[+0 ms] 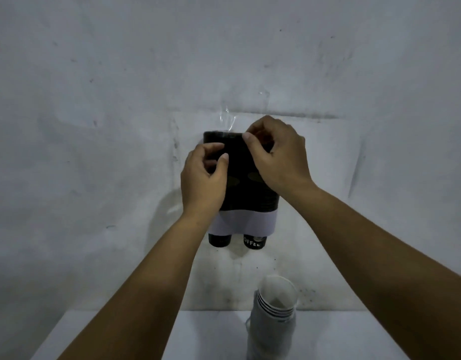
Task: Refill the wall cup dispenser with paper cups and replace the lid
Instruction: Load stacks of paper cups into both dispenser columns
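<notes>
Two hands point(246, 162) atop dispenser point(246, 201), both pinching

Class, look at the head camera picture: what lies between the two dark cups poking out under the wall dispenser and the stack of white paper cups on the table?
Nothing: in the head view only bare, stained wall separates the dark cups from the white cup stack.

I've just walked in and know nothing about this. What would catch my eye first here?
Probably the two bare hands, left hand and right hand, meeting at the top of a dark cup dispenser fixed to the pale wall, fingers curled at its upper edge. Two black cups poke out below its white band. Lower down, a stack of white paper cups stands on the table.
</notes>
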